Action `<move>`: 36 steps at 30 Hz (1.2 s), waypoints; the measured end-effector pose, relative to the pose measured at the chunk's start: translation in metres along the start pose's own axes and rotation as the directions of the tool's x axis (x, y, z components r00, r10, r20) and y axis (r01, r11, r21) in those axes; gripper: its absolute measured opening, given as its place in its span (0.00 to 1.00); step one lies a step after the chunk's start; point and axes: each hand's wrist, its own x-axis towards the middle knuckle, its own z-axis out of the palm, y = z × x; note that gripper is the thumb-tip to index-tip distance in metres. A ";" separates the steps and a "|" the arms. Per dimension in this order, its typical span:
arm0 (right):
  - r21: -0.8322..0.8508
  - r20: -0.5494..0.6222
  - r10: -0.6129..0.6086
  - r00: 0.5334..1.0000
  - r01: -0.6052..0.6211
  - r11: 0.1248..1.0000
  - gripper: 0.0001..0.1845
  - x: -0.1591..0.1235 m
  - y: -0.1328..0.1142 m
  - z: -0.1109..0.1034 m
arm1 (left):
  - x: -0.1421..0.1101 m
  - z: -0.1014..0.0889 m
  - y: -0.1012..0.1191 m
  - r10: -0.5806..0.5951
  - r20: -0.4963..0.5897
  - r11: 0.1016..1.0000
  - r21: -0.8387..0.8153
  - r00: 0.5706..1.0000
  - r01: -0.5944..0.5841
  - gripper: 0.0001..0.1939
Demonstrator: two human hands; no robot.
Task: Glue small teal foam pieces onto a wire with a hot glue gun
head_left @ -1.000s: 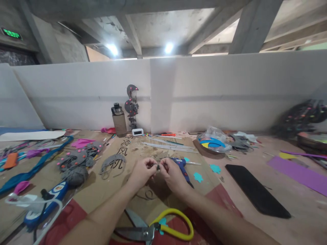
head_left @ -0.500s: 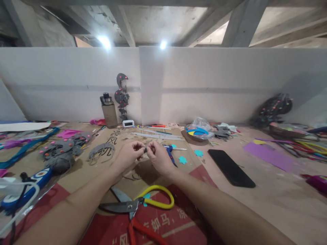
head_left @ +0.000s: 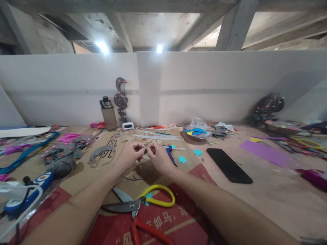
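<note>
My left hand (head_left: 132, 153) and my right hand (head_left: 158, 156) meet above the cardboard sheet (head_left: 102, 180). Fingertips of both are pinched together around a tiny dark piece (head_left: 145, 150), too small to name. Below them a thin grey cord (head_left: 134, 177) lies on the cardboard. Nearer to me, scissors (head_left: 133, 206) with one yellow and one red handle lie with their blades apart. Just beyond my right hand is a blue glue gun (head_left: 170, 154), partly hidden by it. A grey crescent-shaped piece (head_left: 102, 154) with cord rests left of my left hand.
Teal flower cutouts (head_left: 182, 159) and a black phone (head_left: 228, 165) lie to the right. A bowl (head_left: 196, 134) with coloured pieces stands behind. At the back are a bottle (head_left: 109, 114) and a small white timer (head_left: 127, 126). A blue power strip (head_left: 30, 192) sits left.
The view has shifted slightly, so the background sits a little lower. Both hands keep the same pinched pose, with hardly any movement.
</note>
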 end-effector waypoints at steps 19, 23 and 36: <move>0.018 -0.004 -0.021 1.000 0.021 1.000 0.08 -0.003 0.001 0.000 | -0.001 0.002 -0.001 0.025 -0.014 1.000 0.008 1.000 -0.025 0.09; 0.025 0.006 -0.011 1.000 0.010 1.000 0.09 -0.003 -0.002 -0.001 | 0.000 0.001 -0.002 0.049 0.001 0.999 0.008 0.999 -0.049 0.09; 0.011 0.015 -0.012 1.000 0.012 1.000 0.08 -0.002 0.001 -0.002 | -0.002 0.002 -0.001 0.065 -0.020 0.998 0.008 0.998 -0.065 0.09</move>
